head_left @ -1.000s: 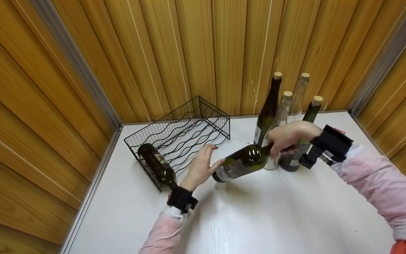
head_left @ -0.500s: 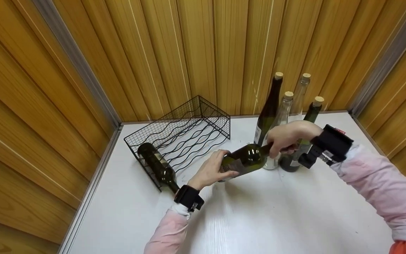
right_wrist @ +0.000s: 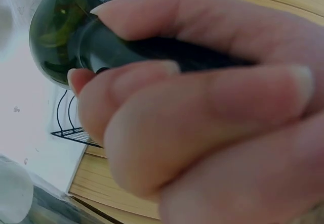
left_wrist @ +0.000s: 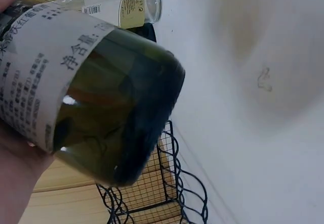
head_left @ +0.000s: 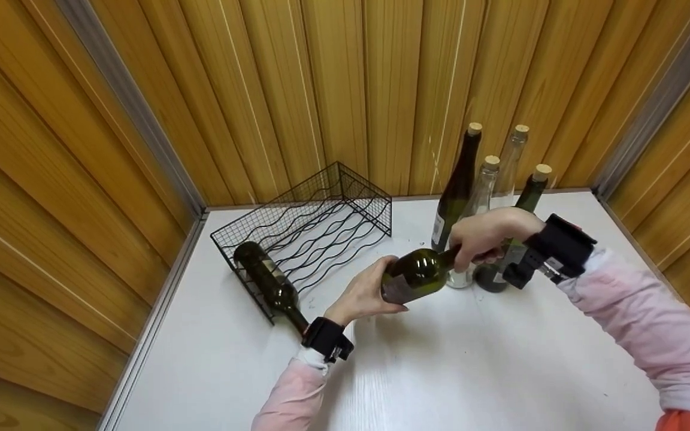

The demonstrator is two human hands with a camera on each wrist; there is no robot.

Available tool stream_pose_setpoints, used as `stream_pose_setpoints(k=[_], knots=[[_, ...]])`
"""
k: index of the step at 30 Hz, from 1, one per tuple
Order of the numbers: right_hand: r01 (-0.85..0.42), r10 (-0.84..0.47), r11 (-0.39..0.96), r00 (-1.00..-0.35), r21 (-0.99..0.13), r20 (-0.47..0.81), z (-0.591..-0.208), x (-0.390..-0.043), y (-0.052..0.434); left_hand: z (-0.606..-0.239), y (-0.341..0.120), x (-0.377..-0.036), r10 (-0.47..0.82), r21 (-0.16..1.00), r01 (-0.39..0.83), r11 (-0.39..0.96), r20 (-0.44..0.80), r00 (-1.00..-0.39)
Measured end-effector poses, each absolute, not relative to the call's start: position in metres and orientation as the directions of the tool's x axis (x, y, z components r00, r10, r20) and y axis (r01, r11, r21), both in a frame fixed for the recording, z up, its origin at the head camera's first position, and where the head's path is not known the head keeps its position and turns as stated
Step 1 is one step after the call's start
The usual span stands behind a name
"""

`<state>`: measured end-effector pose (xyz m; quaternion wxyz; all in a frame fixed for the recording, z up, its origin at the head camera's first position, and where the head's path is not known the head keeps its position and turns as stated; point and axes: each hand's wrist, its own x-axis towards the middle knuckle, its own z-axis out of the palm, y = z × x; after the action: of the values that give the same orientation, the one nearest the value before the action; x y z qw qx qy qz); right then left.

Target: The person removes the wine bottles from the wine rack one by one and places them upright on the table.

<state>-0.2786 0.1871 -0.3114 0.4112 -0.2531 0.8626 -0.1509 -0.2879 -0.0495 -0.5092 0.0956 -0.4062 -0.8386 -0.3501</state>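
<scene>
A dark green wine bottle (head_left: 420, 272) is held tilted over the table, its base toward the left. My right hand (head_left: 486, 235) grips its neck; in the right wrist view the fingers (right_wrist: 136, 118) curl around the dark neck. At the lower body, my left hand (head_left: 364, 293) wraps its palm and thumb around the bottle. The left wrist view shows the white printed label (left_wrist: 43, 57) and the bare glass base of this bottle. Left of the hands stands a black wire wine rack (head_left: 285, 209), with another green bottle (head_left: 264, 275) lying in its left end.
Several corked bottles stand upright behind my right hand: a tall dark bottle (head_left: 456, 185), a clear bottle (head_left: 481, 191), another clear bottle (head_left: 510, 158) and a green bottle (head_left: 530, 194). Wood-patterned walls (head_left: 381, 90) surround the white table (head_left: 441, 371).
My left hand has moved right from beside the bottle's base and now wraps around its lower body. The bottle has shifted only slightly, still gripped at the neck by my right hand.
</scene>
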Motion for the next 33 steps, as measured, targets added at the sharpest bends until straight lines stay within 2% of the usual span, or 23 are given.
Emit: stream_pose_setpoints(k=[15, 21, 27, 30, 33], knots=[[-0.321, -0.591, 0.806, -0.488, -0.497, -0.643, -0.323, -0.281, 0.191, -0.519, -0.048, -0.28, 0.552, 0.479, 0.745, 0.463, 0.502, -0.666], [-0.266, -0.599, 0.794, -0.495, -0.547, -0.629, -0.322, -0.286, 0.191, -0.517, -0.047, -0.279, 0.536, 0.467, 0.743, 0.479, 0.515, -0.669], [-0.435, -0.698, 0.703, -0.573, -0.563, -0.429, -0.318, -0.291, 0.193, -0.518, -0.047, -0.278, 0.524, 0.49, 0.728, 0.48, 0.505, -0.686], [-0.439, -0.709, 0.657, -0.636, -0.613, -0.304, -0.314, -0.293, 0.194, -0.518, -0.047, -0.278, 0.523, 0.495, 0.72, 0.486, 0.496, -0.694], [-0.476, -0.685, 0.612, -0.719, -0.632, -0.121, -0.311, -0.293, 0.197, -0.519, -0.048, -0.277, 0.516, 0.501, 0.71, 0.495, 0.488, -0.704]])
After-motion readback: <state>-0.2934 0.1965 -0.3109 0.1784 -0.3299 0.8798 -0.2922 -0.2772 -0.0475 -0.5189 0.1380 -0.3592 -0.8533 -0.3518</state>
